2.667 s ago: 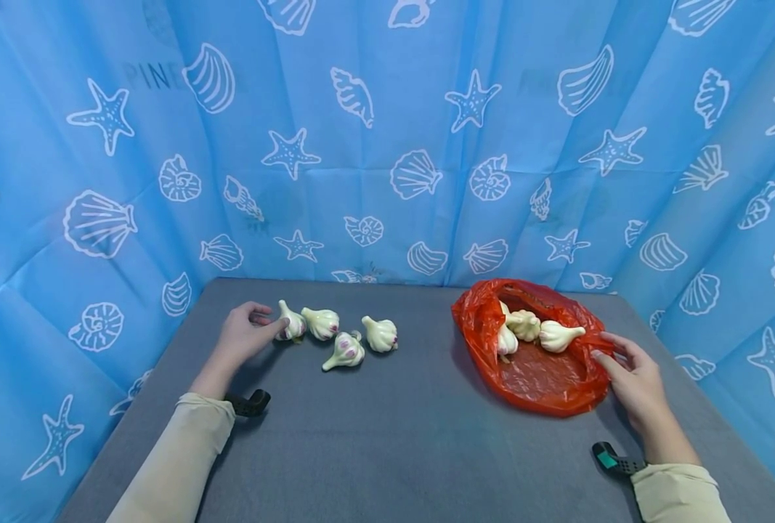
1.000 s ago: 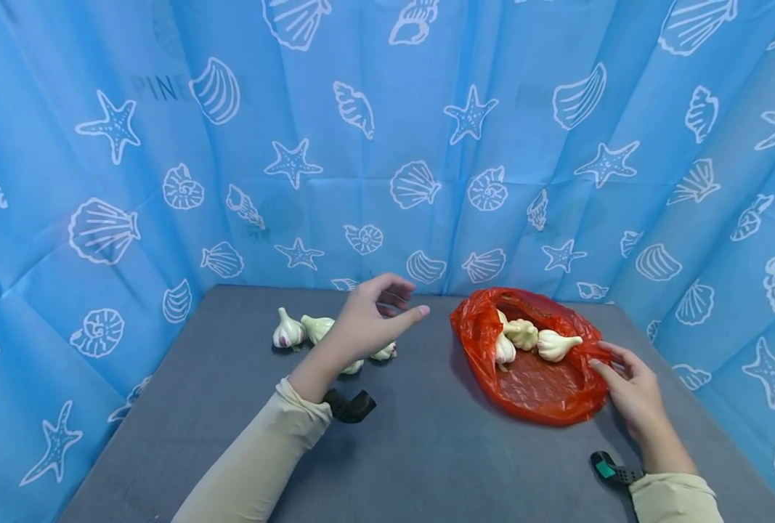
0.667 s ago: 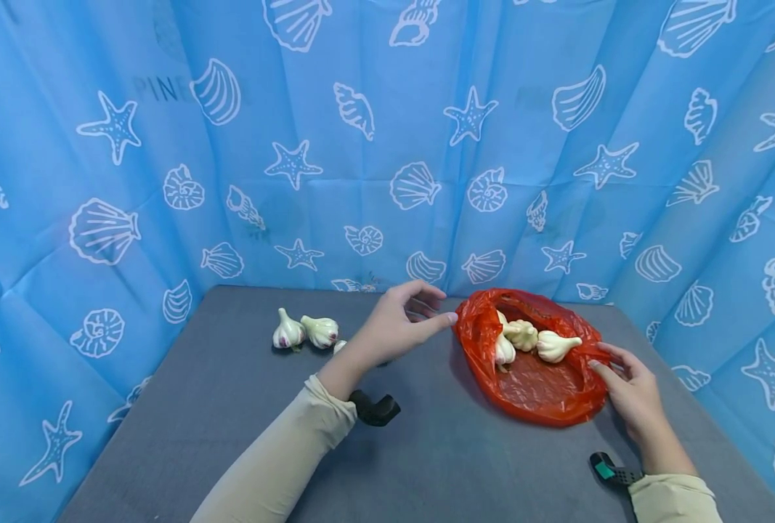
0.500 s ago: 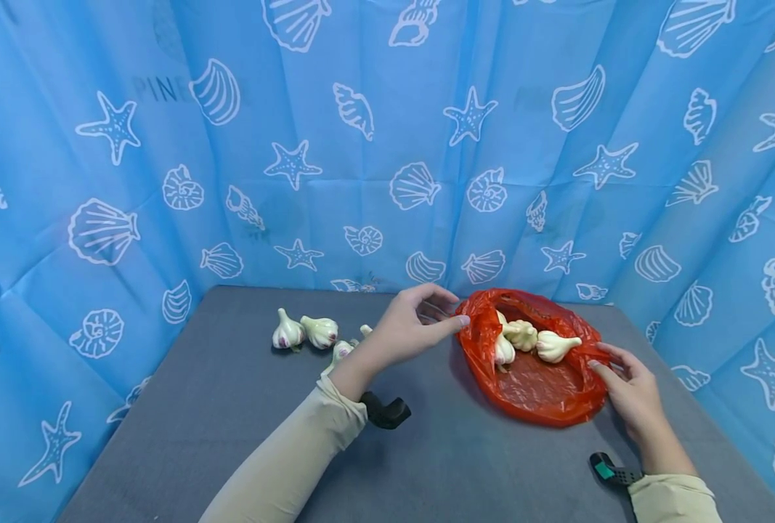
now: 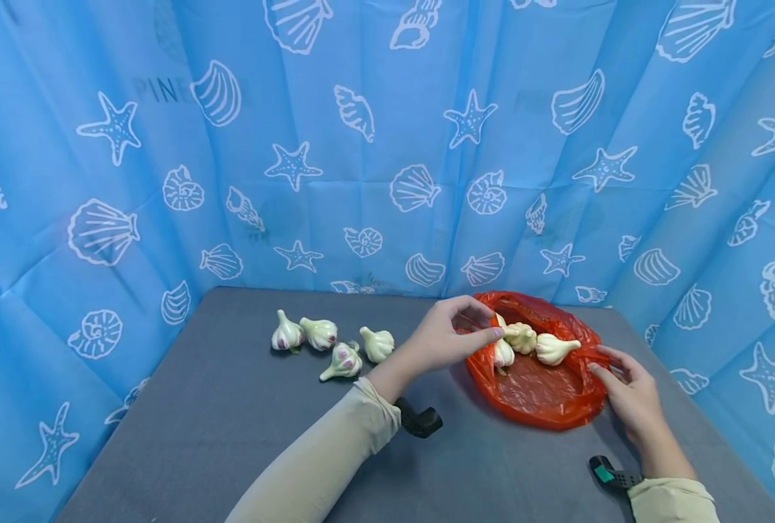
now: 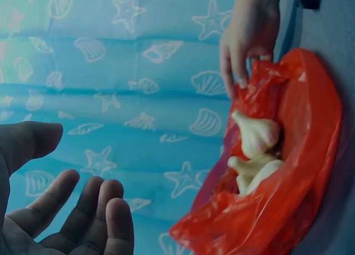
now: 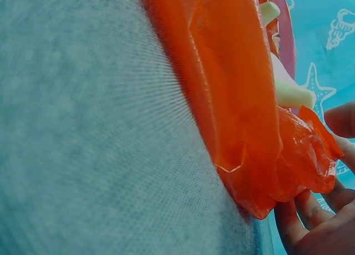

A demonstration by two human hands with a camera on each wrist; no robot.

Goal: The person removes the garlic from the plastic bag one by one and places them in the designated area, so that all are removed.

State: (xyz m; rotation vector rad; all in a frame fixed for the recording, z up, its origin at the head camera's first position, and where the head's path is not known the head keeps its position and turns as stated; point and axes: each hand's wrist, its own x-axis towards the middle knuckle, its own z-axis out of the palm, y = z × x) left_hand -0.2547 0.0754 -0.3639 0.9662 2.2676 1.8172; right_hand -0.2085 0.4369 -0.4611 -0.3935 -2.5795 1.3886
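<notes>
A red plastic bag (image 5: 537, 418) lies on the table with its mouth spread, and pale garlic bulbs (image 5: 555, 349) rest inside it. My left hand (image 5: 449, 338) hovers over the bag's left rim, fingers spread and loosely bent. The left wrist view shows nothing between that thumb and the fingers (image 6: 118, 219). On the far side, my right hand (image 5: 632, 396) pinches the bag's right edge between thumb and fingers; the right wrist view shows the gathered plastic (image 7: 310, 155) there. Several more garlic bulbs (image 5: 343, 361) lie loose on the left of the table.
The grey cloth-covered table (image 5: 243, 436) ends at a blue curtain (image 5: 387, 145) with white shells and starfish, which closes off the back and both sides. Black straps (image 5: 420, 420) sit on both wrists.
My left hand has left the garlic bulb at the far left and moved right across the table to the bag's left rim. My right hand has kept its hold on the bag.
</notes>
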